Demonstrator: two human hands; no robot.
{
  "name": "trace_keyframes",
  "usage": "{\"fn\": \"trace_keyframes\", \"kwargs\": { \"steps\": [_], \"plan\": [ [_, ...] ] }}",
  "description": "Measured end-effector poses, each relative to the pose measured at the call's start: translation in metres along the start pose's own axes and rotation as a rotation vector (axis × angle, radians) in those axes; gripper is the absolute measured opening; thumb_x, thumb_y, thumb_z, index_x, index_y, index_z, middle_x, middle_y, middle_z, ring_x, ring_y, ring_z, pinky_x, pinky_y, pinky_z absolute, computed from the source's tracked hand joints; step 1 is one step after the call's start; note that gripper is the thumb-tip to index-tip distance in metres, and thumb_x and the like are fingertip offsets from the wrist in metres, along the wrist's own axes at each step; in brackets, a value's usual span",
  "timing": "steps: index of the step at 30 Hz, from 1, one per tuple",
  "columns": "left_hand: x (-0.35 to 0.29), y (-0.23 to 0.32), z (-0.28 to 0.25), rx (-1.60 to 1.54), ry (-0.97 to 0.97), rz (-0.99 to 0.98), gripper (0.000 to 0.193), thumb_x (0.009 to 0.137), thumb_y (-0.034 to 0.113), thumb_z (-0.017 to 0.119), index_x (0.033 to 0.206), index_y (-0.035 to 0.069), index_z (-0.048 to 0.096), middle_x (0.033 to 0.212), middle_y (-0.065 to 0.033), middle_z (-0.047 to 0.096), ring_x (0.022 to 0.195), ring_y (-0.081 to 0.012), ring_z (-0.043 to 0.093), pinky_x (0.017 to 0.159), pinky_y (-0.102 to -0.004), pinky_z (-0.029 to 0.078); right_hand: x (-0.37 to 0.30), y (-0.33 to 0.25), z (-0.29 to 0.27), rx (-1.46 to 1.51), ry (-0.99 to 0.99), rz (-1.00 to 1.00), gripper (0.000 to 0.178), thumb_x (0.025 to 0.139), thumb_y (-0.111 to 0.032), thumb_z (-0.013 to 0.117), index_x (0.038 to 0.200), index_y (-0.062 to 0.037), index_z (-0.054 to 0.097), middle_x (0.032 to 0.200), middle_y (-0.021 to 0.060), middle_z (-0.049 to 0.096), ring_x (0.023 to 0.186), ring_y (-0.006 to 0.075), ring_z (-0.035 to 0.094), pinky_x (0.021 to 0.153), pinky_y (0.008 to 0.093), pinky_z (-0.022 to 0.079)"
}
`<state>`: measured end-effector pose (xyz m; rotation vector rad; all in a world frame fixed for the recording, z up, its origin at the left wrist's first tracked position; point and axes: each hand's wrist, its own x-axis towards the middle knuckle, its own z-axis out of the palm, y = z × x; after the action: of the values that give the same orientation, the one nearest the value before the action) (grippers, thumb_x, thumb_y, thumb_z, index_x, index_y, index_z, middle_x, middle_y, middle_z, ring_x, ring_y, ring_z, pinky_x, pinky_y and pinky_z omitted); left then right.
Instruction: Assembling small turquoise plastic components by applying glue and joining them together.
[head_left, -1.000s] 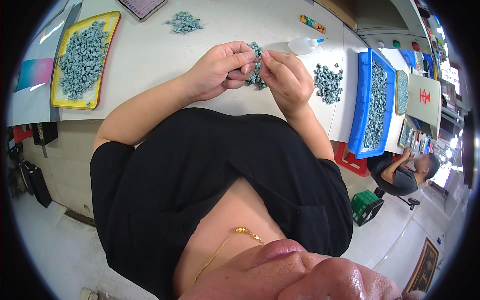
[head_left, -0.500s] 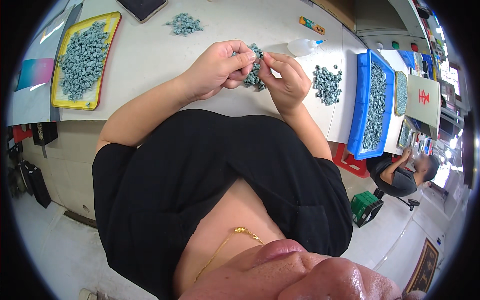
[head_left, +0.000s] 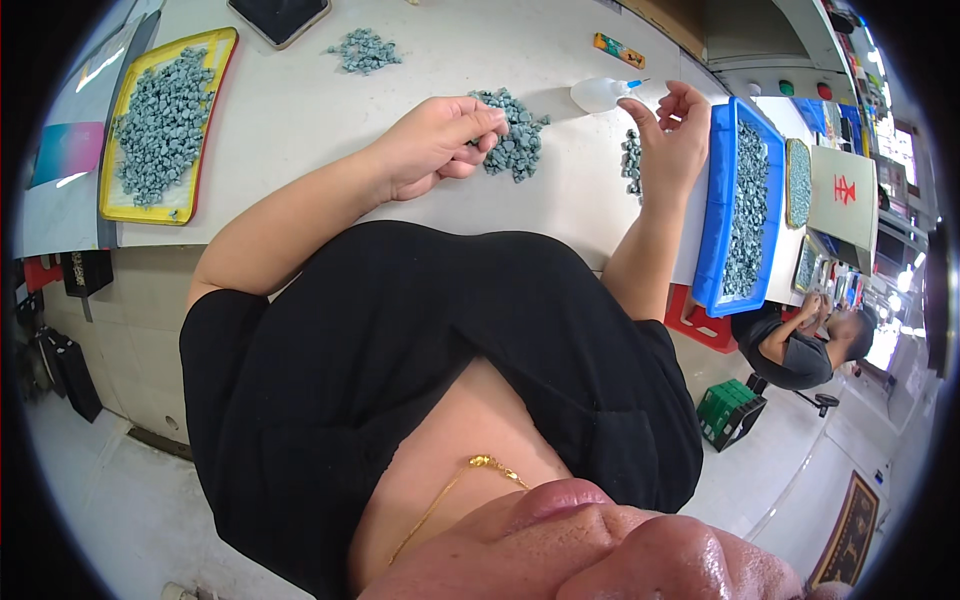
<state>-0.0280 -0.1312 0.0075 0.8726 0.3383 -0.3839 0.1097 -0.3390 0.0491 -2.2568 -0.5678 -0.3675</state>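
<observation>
My left hand (head_left: 440,145) is closed in a pinch at the left edge of a central pile of small grey-green pieces (head_left: 520,145). Whatever sits between its thumb and fingers is hidden. Over to the right, my right hand (head_left: 675,140) is raised with thumb and fingers apart, and no object shows between them. It partly covers a smaller pile of dark grey-green pieces (head_left: 631,165). Close to its thumb lies a translucent squeeze bottle (head_left: 598,96) with a blue tip; whether they touch, I cannot tell.
At left is a yellow tray (head_left: 112,190) of pieces. Another small pile (head_left: 364,50) lies near a dark flat device (head_left: 285,18). A blue bin (head_left: 716,220) of pieces stands at right, below an orange-green packet (head_left: 618,50). A person (head_left: 800,350) sits beyond.
My right hand has parted from my left and moved right, its pinch opened, to beside the bottle. My left hand has barely moved; more of the central pile shows.
</observation>
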Motion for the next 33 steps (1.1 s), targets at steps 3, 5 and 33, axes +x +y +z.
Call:
{"fn": "trace_keyframes", "kwargs": {
  "steps": [3,5,33],
  "plan": [
    [-0.006,0.008,0.005,-0.088,-0.006,0.023,0.014,0.092,0.012,0.050,0.097,-0.001,0.053,0.079,-0.0022,0.049,0.059,-0.0055,0.037,0.049,-0.0187,0.032,0.002,0.019,0.006,-0.069,-0.133,0.110,0.058,0.064,-0.022,0.084,0.110,-0.0014,0.056,0.104,0.0109,0.062,0.089,0.0163,0.059,0.072,0.0279,0.049],
    [-0.007,0.009,0.004,-0.129,0.025,0.043,0.016,0.092,0.010,0.047,0.102,-0.002,0.051,0.082,-0.0032,0.049,0.063,-0.0058,0.039,0.051,-0.0190,0.033,0.000,0.039,0.023,0.003,-0.260,0.093,0.058,0.068,-0.021,0.081,0.113,0.0019,0.053,0.106,0.0147,0.063,0.091,0.0198,0.061,0.075,0.0304,0.049],
    [0.002,0.006,-0.011,-0.353,-0.148,0.141,0.022,0.091,0.009,0.056,0.111,-0.002,0.057,0.091,-0.0034,0.055,0.064,-0.0046,0.038,0.051,-0.0169,0.033,-0.022,-0.012,0.027,0.227,-0.226,-0.307,0.037,0.074,-0.010,0.074,0.107,-0.0056,0.058,0.095,0.0101,0.064,0.084,0.0265,0.062,0.072,0.0331,0.049]
  ]
}}
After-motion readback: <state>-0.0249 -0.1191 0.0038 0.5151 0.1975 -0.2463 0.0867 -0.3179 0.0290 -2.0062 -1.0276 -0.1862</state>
